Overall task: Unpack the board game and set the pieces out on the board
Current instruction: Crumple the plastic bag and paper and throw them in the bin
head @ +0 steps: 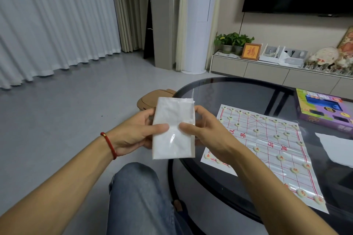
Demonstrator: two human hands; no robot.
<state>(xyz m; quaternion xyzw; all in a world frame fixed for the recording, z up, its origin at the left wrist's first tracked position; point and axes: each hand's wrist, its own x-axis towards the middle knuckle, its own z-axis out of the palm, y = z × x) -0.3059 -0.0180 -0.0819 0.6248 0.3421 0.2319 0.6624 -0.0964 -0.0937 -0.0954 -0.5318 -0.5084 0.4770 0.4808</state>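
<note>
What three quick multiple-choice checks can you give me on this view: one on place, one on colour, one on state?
1. Where does the xiangqi board sheet lie?
A. on the floor
B. on the glass table
C. on the TV cabinet

2. What colour is the wrist cord?
A. red
B. blue
C. green

3. How is the white plastic packet held?
A. by the left hand alone
B. lying on the table
C. pinched by both hands

Key: 1 B, the sheet is spread flat on the dark glass top; 2 A, it is plainly red; 3 C, the left hand and the right hand both grip it off the table.
</note>
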